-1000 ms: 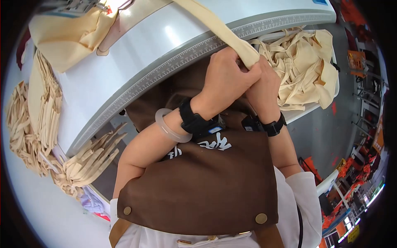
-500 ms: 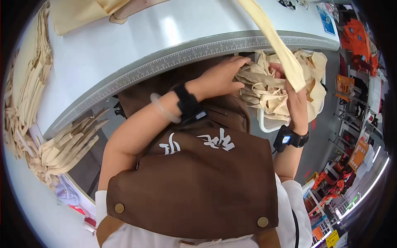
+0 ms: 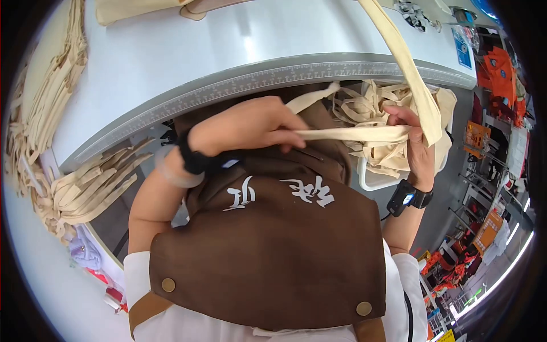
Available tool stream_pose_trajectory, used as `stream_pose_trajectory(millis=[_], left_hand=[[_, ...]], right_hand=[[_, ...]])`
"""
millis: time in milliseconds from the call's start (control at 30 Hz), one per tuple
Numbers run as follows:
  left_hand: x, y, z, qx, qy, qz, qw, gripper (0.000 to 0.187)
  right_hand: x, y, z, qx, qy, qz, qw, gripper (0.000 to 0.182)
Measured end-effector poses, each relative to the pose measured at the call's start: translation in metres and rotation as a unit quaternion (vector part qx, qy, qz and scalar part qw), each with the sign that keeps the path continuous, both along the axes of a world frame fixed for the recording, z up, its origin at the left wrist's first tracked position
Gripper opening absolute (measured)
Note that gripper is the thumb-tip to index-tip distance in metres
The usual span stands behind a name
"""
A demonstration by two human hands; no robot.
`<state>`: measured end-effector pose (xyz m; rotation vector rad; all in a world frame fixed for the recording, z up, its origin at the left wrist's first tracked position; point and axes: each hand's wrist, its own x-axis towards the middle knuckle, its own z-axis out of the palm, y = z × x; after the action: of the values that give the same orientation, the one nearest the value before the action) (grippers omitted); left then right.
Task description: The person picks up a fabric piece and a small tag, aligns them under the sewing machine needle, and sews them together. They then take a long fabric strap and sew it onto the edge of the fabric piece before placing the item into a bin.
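Observation:
Between my two hands a cream fabric strip is stretched roughly level, above the front of my brown apron. My left hand pinches its left end, and a loose tail trails up behind the fingers. My right hand is closed around the strip's other part. Over that hand a wider cream band runs down from the table and folds back at the fingers. Just beyond my right hand, tangled cream strips fill a white basket, whose far side is covered.
A white table has a ruler-marked edge in front of me. Stacked cream cloth lies at the left, with bundled strips hanging below. Small grey pieces sit at the back right. Racks with orange goods stand farther right.
My left hand has moved left, away from the basket, drawing a strip out of the pile. My right hand has shifted slightly right and down, with the wide band still over it.

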<state>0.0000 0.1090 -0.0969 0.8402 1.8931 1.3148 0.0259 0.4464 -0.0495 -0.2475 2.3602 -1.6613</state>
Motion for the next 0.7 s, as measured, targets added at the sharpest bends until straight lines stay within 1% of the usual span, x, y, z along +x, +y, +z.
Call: stream_pose_trajectory(millis=[67, 167, 233, 300, 333, 367, 433, 467, 500, 533, 567, 600, 667, 700], left_hand=[[0.012, -0.035, 0.017, -0.015, 0.041, 0.016, 0.999, 0.013], [0.038, -0.084, 0.035, -0.115, 0.073, 0.041, 0.990, 0.014], [0.060, -0.107, 0.047, -0.130, 0.038, 0.103, 0.985, 0.016], [0.080, -0.132, 0.056, -0.144, 0.010, 0.158, 0.977, 0.016], [0.089, -0.146, 0.062, -0.152, -0.026, 0.197, 0.968, 0.016], [0.098, -0.161, 0.068, -0.159, -0.063, 0.235, 0.957, 0.016], [0.112, -0.180, 0.077, -0.164, -0.134, 0.310, 0.927, 0.017], [0.115, -0.183, 0.079, -0.183, -0.111, 0.315, 0.925, 0.017], [0.116, -0.187, 0.081, -0.202, -0.088, 0.320, 0.921, 0.018], [0.117, -0.190, 0.082, -0.220, -0.067, 0.325, 0.917, 0.018], [0.114, -0.184, 0.080, -0.212, -0.033, 0.313, 0.925, 0.021], [0.110, -0.177, 0.079, -0.205, -0.040, 0.299, 0.931, 0.022], [0.099, -0.163, 0.079, -0.189, -0.054, 0.264, 0.944, 0.024], [0.095, -0.156, 0.075, -0.183, -0.041, 0.251, 0.950, 0.025]], right_hand=[[-0.001, -0.006, 0.000, 0.007, -0.017, 0.009, 1.000, 0.065], [-0.002, -0.004, -0.003, 0.023, -0.023, 0.036, 0.999, 0.065], [-0.001, -0.010, -0.006, 0.030, -0.021, 0.061, 0.997, 0.061], [0.000, -0.013, -0.014, 0.020, -0.047, 0.059, 0.997, 0.061], [-0.001, -0.014, -0.020, 0.014, -0.058, 0.058, 0.997, 0.060], [-0.001, -0.010, -0.032, 0.012, -0.079, 0.051, 0.995, 0.056], [-0.003, -0.011, -0.045, 0.032, -0.175, 0.044, 0.983, 0.051], [-0.005, -0.012, -0.052, 0.044, -0.221, 0.040, 0.974, 0.049], [-0.003, -0.013, -0.061, 0.079, -0.236, 0.015, 0.968, 0.044], [-0.005, -0.010, -0.066, 0.119, -0.247, 0.048, 0.960, 0.047], [-0.005, -0.008, -0.068, 0.169, -0.250, 0.068, 0.951, 0.050], [-0.003, -0.008, -0.069, 0.219, -0.252, 0.087, 0.939, 0.053], [-0.008, -0.027, -0.035, 0.315, -0.284, 0.127, 0.897, 0.054], [-0.011, -0.039, -0.016, 0.361, -0.298, 0.144, 0.872, 0.055]])
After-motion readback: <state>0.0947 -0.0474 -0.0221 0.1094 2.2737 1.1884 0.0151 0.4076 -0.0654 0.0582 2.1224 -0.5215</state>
